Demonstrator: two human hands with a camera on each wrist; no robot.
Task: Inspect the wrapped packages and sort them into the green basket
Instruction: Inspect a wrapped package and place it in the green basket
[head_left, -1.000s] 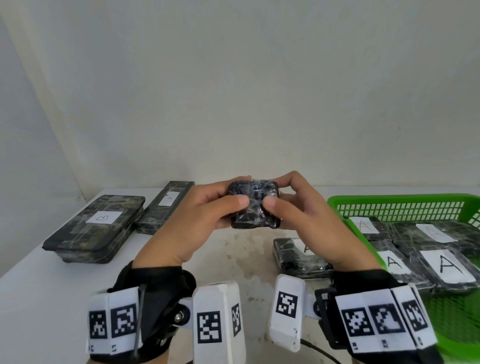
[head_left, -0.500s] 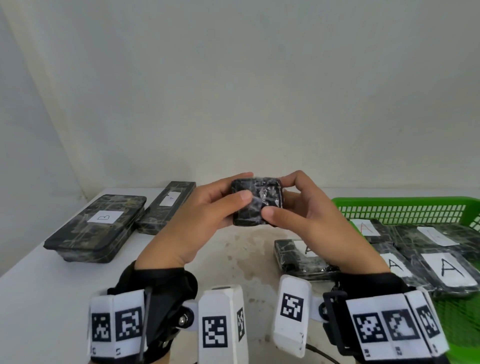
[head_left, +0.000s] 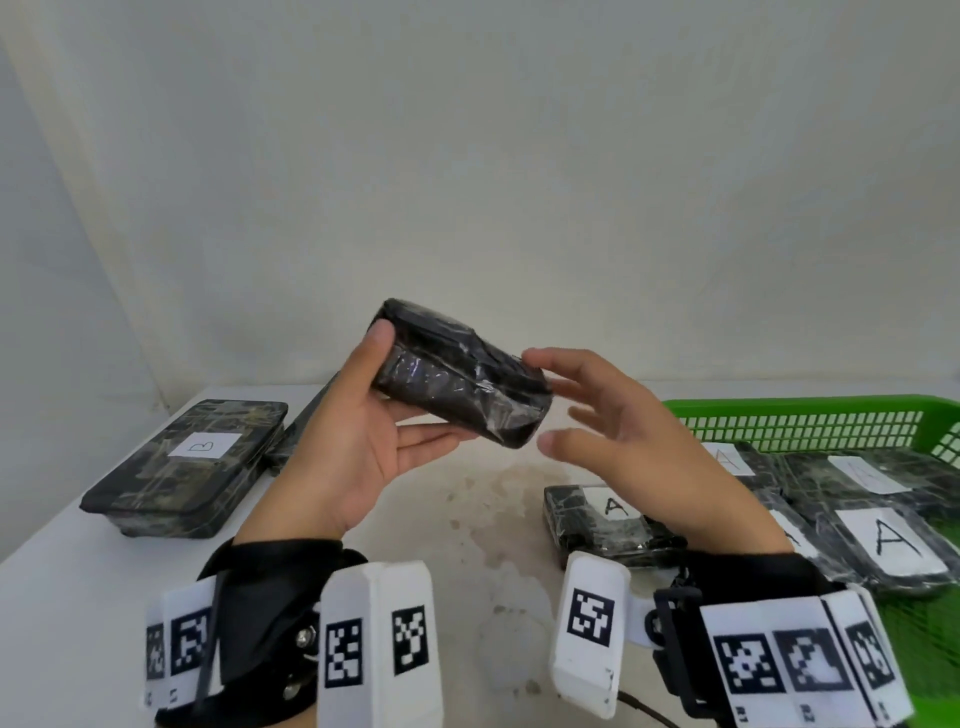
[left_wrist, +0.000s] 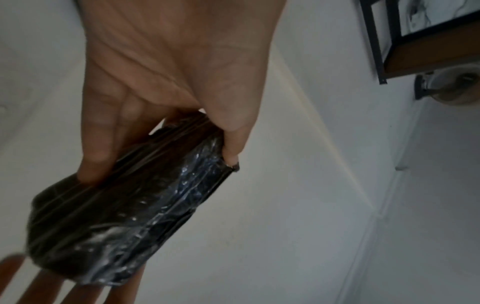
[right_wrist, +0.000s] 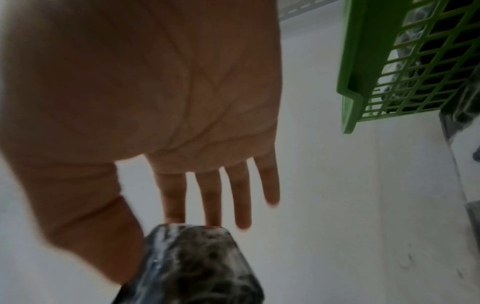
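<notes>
I am looking down at a white table (head_left: 104, 597) against a pale wall. At my right sits the green basket (head_left: 789, 415), with dark wrapped packages marked A (head_left: 883, 545) lying in it. At my far left lies a large wrapped package marked B (head_left: 187, 467), with a narrower one just behind it, partly hidden by my left forearm. One more package marked A (head_left: 597, 519) rests on the table just beside the basket, partly behind my right wrist. Raised between my hands is the small wrapped package (head_left: 457, 384), tilted, its right end lower. My left hand (head_left: 358, 447) grips it, thumb on top, fingers beneath. My right hand (head_left: 623, 431) is spread, fingers straight, holding nothing; whether its fingertips touch the package I cannot tell. Half a second ago both hands pinched the package, held lower.
</notes>
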